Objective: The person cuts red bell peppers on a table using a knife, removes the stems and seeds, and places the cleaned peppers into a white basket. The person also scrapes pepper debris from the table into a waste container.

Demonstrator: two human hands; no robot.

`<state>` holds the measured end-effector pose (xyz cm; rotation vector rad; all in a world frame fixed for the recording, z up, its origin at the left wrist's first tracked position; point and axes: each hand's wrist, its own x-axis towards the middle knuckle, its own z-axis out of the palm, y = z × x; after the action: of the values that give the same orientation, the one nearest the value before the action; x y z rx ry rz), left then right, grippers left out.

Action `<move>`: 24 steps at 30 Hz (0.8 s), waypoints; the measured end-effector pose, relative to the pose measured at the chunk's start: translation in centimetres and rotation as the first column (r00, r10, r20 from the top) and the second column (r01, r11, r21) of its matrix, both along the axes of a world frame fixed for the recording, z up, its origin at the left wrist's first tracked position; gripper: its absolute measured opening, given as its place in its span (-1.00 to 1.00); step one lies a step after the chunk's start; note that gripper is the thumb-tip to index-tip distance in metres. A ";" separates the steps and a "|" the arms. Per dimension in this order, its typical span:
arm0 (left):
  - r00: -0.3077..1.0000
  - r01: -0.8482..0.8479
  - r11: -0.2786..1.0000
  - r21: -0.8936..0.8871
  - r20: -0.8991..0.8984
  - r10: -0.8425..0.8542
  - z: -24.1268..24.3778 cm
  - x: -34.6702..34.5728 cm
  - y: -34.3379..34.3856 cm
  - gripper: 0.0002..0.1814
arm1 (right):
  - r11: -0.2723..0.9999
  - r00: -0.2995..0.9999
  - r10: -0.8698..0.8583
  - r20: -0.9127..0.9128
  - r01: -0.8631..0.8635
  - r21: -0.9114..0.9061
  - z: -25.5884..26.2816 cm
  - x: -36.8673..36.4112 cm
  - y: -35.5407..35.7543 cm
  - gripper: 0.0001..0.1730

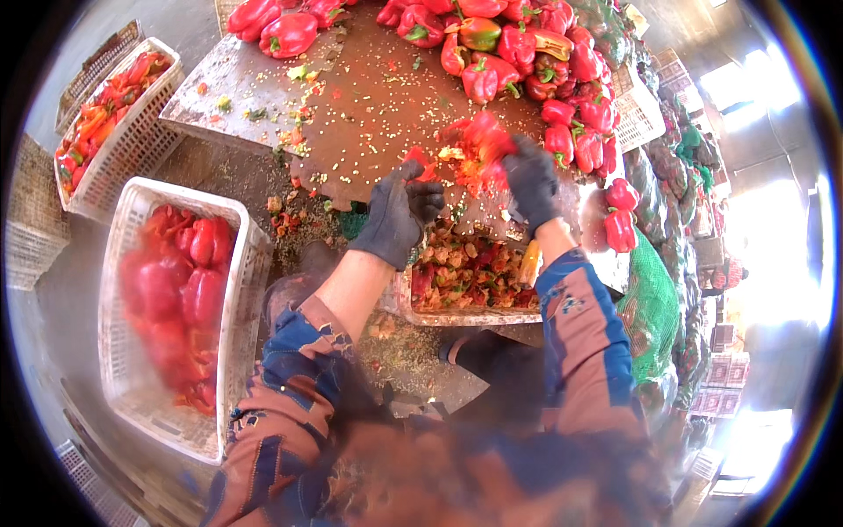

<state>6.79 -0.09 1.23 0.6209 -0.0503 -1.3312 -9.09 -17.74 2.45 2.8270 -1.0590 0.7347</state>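
Note:
My left hand [402, 214], in a dark grey glove, is raised over the near edge of the table with its fingers curled. A red pepper piece [419, 163] shows just past its fingertips; whether they grip it is unclear. My right hand [532, 181], gloved alike, grips a motion-blurred red bell pepper [489, 146] whose orange inside shows towards the middle. Below both hands, at the table edge, stands a crate [474, 320] filled with pepper cores and scraps [471, 270]. A yellowish pepper piece [531, 263] lies by my right wrist.
Whole red bell peppers [517, 49] are heaped on the seed-strewn table [375, 105]. At left, a white plastic crate [238, 263] holds red peppers; another crate [132, 135] behind it holds pepper pieces. Green mesh sacks [652, 309] line the right side.

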 end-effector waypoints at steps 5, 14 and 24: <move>0.980 -0.040 0.994 0.107 -0.191 0.060 -1.0 1.0 -1.1 -0.63 | 0.981 0.973 0.149 0.176 -0.168 0.099 3.0 -1.6 -3.2 -0.66; 0.984 0.015 0.989 0.144 -0.179 0.011 -0.2 1.1 -0.8 -0.64 | 0.749 0.851 0.197 0.487 -0.451 0.486 3.6 -1.5 -2.7 -0.54; 0.992 -0.112 0.987 0.114 -0.051 0.118 0.3 1.5 -1.0 -0.66 | 0.035 0.535 -0.310 0.786 -0.820 0.571 6.8 3.2 2.8 -0.50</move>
<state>8.27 -1.09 1.54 0.6691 0.1051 -1.2447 -5.88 -14.99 9.29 4.1061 -1.2801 2.4617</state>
